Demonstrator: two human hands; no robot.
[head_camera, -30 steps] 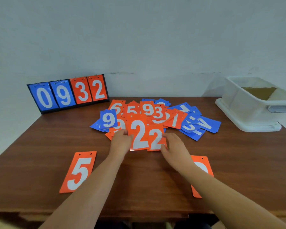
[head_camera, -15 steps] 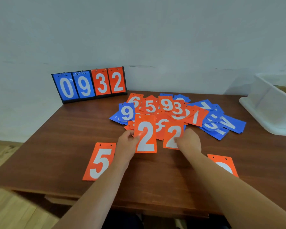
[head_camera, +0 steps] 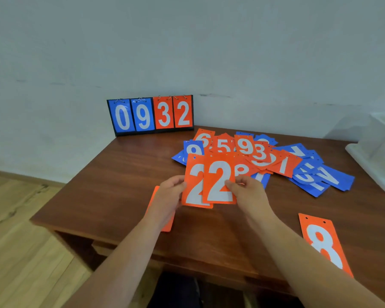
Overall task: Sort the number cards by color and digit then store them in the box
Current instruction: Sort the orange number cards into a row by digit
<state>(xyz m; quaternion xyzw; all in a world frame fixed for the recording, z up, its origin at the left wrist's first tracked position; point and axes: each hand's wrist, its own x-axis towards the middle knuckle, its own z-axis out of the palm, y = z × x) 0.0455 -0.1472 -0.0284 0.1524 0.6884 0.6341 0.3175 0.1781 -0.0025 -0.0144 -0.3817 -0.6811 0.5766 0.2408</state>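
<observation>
Two orange "2" cards are lifted above the table, overlapping. My left hand (head_camera: 167, 196) grips the rear orange 2 card (head_camera: 192, 187) by its left edge. My right hand (head_camera: 246, 192) pinches the front orange 2 card (head_camera: 218, 181) at its right edge. Behind them lies a loose pile of orange and blue number cards (head_camera: 265, 158). A single orange 8 card (head_camera: 325, 243) lies flat at the near right. Another orange card (head_camera: 168, 225) lies mostly hidden under my left wrist. The white box (head_camera: 378, 156) sits at the far right, cut off by the frame.
A black flip scoreboard (head_camera: 151, 115) showing 0 9 3 2 stands against the wall at the table's back left corner. The wooden table (head_camera: 120, 185) ends at its left edge close to my left arm, with wood floor below.
Both hands lifted the two orange 2 cards off the table and brought them together until they overlap. The camera turned left, pushing the box to the frame edge.
</observation>
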